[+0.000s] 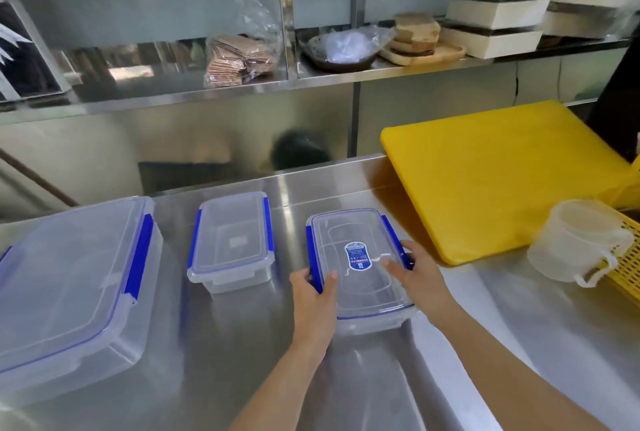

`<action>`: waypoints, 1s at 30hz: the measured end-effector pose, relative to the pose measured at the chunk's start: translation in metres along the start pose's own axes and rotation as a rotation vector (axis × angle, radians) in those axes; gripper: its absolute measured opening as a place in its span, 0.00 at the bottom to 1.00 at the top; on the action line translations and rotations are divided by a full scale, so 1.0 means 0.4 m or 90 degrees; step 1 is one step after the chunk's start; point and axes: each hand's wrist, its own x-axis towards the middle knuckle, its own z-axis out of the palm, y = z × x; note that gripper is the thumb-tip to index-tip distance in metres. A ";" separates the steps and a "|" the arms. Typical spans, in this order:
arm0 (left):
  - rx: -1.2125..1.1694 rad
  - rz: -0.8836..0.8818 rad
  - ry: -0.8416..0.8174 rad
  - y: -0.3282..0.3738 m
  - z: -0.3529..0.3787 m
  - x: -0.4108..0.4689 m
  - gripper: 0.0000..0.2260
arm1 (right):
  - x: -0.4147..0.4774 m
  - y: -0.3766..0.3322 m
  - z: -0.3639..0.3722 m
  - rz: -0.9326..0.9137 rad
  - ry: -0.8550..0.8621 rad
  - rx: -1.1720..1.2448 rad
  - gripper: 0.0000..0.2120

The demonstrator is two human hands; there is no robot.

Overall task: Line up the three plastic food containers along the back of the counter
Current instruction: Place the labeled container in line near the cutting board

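Three clear plastic containers with blue clips sit on the steel counter. The large container is at the left. A small container stands in the middle, close to the back edge. The labelled container with a blue sticker on its lid is to the right, a little nearer to me. My left hand grips its left clip side with the thumb on the lid. My right hand holds its right side, thumb on the lid.
A yellow cutting board lies to the right of the labelled container. A translucent measuring jug and a yellow basket sit at the far right. A steel shelf above holds bags, bowls and trays.
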 end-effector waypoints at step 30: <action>0.150 -0.014 -0.024 0.031 0.260 0.365 0.23 | 0.454 -0.017 -0.023 -0.088 0.032 -0.254 0.16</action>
